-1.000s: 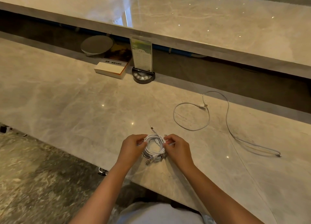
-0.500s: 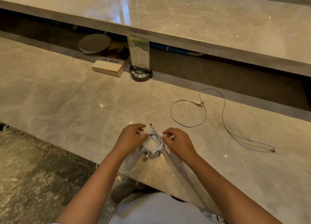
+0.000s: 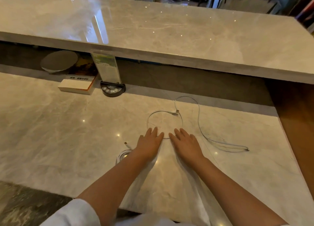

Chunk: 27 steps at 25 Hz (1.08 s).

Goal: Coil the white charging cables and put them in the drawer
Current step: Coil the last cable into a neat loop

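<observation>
- The left hand (image 3: 149, 145) is lying flat over the counter (image 3: 51, 132) with its fingers straight and close together, holding nothing.
- The right hand (image 3: 186, 144) is lying the same way just beside it, fingers straight and slightly spread, holding nothing; a narrow gap is showing between the two hands.
- Both sets of fingertips are reaching the near arc of the loose cable (image 3: 198, 117); whether they are touching it cannot be told.
- That loose cable is lying uncoiled ahead and to the right, making one round loop in front of the hands, with a long run trailing toward the counter's right edge.
- The coiled cable (image 3: 123, 155) is sitting on the counter just left of the left wrist, partly hidden by the forearm, one plug sticking out toward the far side.
- Bare counter is stretching wide to the left of the hands, and a narrower strip is running to the right edge.
- The near edge is passing under the forearms.
- At the back, a book (image 3: 76, 85), a stand (image 3: 110, 83) and a round disc (image 3: 59, 61) are sitting partly under the raised shelf (image 3: 186, 32).
- The drawer is not showing.
</observation>
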Each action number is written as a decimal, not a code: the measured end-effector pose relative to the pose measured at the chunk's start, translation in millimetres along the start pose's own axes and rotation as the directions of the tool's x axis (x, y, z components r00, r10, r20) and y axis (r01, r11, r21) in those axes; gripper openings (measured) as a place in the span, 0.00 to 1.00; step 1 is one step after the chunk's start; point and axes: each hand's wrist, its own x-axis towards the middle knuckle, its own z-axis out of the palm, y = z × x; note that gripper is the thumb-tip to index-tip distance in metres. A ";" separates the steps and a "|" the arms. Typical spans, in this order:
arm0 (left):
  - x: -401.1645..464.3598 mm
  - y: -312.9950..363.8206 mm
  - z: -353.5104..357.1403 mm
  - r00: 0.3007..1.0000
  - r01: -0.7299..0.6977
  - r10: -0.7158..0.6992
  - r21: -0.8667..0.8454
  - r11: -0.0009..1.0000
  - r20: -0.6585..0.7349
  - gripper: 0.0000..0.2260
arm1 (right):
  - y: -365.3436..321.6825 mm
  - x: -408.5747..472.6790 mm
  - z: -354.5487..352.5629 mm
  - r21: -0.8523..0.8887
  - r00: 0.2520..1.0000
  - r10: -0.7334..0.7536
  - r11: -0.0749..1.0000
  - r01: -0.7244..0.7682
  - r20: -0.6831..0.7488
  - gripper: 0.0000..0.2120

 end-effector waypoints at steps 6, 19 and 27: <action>11.0 0.7 -14.3 0.960 -0.149 0.163 0.077 0.986 -0.227 0.07 | 7.2 -5.4 4.0 -0.032 0.966 -0.056 0.998 0.049 -0.253 0.13; 11.3 36.8 -59.1 0.911 -0.026 -0.406 -0.973 -0.229 0.071 0.10 | 10.6 -28.6 4.3 0.334 0.873 0.033 0.930 0.151 -0.487 0.06; -11.2 44.5 -111.7 0.992 -0.040 -0.127 -0.947 -0.319 0.001 0.09 | 34.5 -17.4 -82.0 0.707 0.846 0.375 0.707 0.005 -0.380 0.22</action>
